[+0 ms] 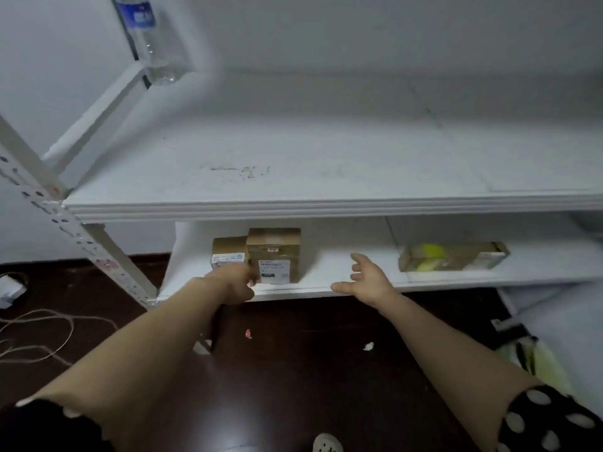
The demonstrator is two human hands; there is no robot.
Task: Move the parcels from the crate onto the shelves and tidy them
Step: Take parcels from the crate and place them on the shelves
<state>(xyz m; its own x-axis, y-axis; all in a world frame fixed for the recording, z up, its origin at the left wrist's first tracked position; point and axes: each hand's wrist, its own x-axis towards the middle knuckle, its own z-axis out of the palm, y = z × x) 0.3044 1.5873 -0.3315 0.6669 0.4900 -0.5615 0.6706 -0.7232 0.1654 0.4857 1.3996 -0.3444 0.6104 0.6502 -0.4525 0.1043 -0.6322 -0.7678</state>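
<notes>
Two brown cardboard parcels stand side by side on the lower white shelf (342,275): a small parcel (228,251) on the left and a taller parcel (275,252) with a white label right of it. My left hand (236,282) reaches to the front of these two, its fingers at the taller parcel's lower left corner; the grip is blurred. My right hand (367,280) hovers over the shelf edge to their right, fingers spread, holding nothing. A flat parcel (453,256) with yellow-green tape lies further right on the same shelf.
The upper shelf (293,164) is wide and bare, with scuff marks. A plastic water bottle (150,40) leans at its back left corner. A perforated metal upright (75,236) frames the left side. String (42,331) and paper scraps lie on the dark floor.
</notes>
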